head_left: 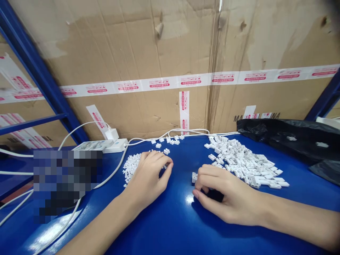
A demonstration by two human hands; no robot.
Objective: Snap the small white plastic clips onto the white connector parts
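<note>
My right hand is closed, fingers bent toward the thumb, on a small white plastic connector whose end sticks out past the fingertips. Beyond that hand lies a large heap of flat white plastic connectors. My left hand hovers over the right side of a pile of tiny white plastic pieces. Its thumb and index fingertips meet in a pinch; whatever is between them is too small to make out. Several loose white connectors are scattered behind my left hand.
A white power strip with a plugged-in charger and white cables lies at the left of the blue table. Black plastic bags rest at the right. Large cardboard stands behind, with blue metal posts at the sides.
</note>
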